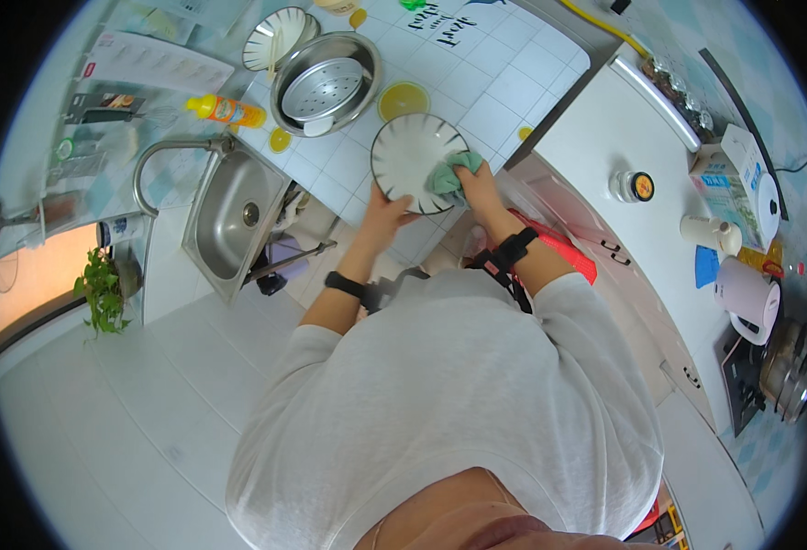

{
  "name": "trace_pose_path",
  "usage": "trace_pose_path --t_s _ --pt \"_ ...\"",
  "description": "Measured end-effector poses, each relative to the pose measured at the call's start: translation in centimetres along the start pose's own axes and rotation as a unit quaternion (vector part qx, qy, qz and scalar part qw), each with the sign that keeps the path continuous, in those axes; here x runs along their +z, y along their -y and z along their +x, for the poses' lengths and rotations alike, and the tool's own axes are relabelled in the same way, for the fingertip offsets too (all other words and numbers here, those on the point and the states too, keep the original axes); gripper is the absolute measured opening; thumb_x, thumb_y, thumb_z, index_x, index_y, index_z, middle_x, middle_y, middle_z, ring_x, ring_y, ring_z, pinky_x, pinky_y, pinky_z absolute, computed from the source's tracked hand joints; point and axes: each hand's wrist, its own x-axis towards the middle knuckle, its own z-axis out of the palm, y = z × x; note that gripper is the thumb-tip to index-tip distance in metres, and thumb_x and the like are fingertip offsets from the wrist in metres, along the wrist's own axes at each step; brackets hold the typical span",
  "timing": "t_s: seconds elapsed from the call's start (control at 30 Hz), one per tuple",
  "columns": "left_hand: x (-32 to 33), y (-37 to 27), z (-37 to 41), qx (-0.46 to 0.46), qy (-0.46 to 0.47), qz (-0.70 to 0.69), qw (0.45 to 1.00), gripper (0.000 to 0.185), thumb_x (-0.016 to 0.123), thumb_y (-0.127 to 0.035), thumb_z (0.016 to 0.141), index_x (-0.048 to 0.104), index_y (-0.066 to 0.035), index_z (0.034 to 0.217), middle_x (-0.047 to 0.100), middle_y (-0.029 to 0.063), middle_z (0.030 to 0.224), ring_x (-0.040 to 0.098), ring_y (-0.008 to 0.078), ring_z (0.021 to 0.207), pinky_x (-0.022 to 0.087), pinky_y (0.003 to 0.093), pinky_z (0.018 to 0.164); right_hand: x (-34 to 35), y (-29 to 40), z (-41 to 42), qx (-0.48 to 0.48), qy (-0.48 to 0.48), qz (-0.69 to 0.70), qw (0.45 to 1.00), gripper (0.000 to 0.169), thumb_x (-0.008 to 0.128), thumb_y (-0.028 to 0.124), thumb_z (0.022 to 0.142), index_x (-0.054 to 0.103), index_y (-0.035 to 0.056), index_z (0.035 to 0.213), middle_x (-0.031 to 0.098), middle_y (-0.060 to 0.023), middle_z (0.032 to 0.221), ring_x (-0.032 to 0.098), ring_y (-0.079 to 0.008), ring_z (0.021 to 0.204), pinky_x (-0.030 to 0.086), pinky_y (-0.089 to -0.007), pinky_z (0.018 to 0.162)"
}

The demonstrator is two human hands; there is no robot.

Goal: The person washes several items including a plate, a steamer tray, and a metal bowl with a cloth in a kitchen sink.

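A white plate [407,155] with dark strokes around its rim is tilted in front of me, over the near edge of the tiled-pattern tabletop [328,165]. My left hand [386,213] grips its lower left rim, thumb on the upper face. Bunched in my right hand [476,189] is a green cloth [457,175], pressed against the right side of the plate. Beyond the plate stands a stainless steel basin [369,69] with a perforated steamer insert [324,89] in it. Behind the basin sit stacked striped plates [266,41] with chopsticks across them.
A steel sink [221,213] with a curved faucet [145,165] is at left. A yellow bottle [228,111] lies near the table's left corner. Along the right counter [596,144] are a glass jar [632,186], a white bottle [711,234] and a pink kettle [747,295].
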Motion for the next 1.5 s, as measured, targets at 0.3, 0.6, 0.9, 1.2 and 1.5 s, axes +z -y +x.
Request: trace_pose_path --t_s 0.3,0.6,0.9,1.2,1.5 --pt "-2.6 -0.8 0.6 -0.062 0.074 0.065 0.993 0.063 0.046 -0.001 0.079 0.025 -0.012 0.138 0.047 0.0082 0.127 0.055 0.0233 0.106 0.054 0.0406 0.079 -3.5 0.9 2.2 -0.024 0.091 -0.176 0.980 0.039 0.063 0.020 0.079 0.052 -0.0004 0.110 0.062 -0.0123 0.098 0.059 -0.0197 0.090 0.047 -0.0323 0.080" --pt "-0.3 3.3 0.0 -0.038 -0.056 -0.096 0.993 0.054 0.047 -0.005 0.084 0.030 -0.017 0.134 0.046 0.0042 0.127 0.053 0.0225 0.107 0.051 0.0454 0.084 0.3 -1.0 0.0 0.007 0.000 -0.034 0.999 0.041 0.058 0.023 0.082 0.050 -0.0021 0.114 0.060 -0.0143 0.100 0.057 -0.0228 0.093 0.044 -0.0345 0.085" --pt "-4.0 4.1 1.7 -0.104 -0.064 0.002 0.993 0.045 0.048 -0.013 0.088 0.032 -0.015 0.131 0.055 0.0079 0.114 0.062 0.0200 0.084 0.054 0.0353 0.070 -3.6 -2.1 4.5 -0.024 -0.093 -0.171 0.981 0.042 0.063 0.019 0.082 0.046 -0.0023 0.114 0.059 -0.0116 0.102 0.056 -0.0188 0.092 0.046 -0.0309 0.080" --pt "-6.5 6.4 3.3 -0.065 -0.052 -0.017 0.996 0.040 0.050 -0.019 0.090 0.037 -0.013 0.128 0.055 0.0088 0.117 0.061 0.0226 0.095 0.054 0.0334 0.070 -6.4 4.7 5.2 0.053 -0.080 -0.036 0.995 0.067 0.066 0.026 0.082 0.033 0.0149 0.140 0.039 -0.0140 0.139 0.038 -0.0323 0.126 0.033 -0.0428 0.101" --pt "-7.6 6.1 2.9 -0.068 -0.098 0.066 0.991 0.037 0.054 -0.019 0.091 0.042 -0.009 0.124 0.057 0.0099 0.111 0.061 0.0215 0.093 0.054 0.0329 0.072 -30.4 8.7 -8.7 -0.270 -0.588 -0.219 0.730 0.018 0.064 0.009 0.084 0.057 0.0039 0.099 0.057 -0.0036 0.092 0.055 -0.0124 0.084 0.047 -0.0255 0.073"
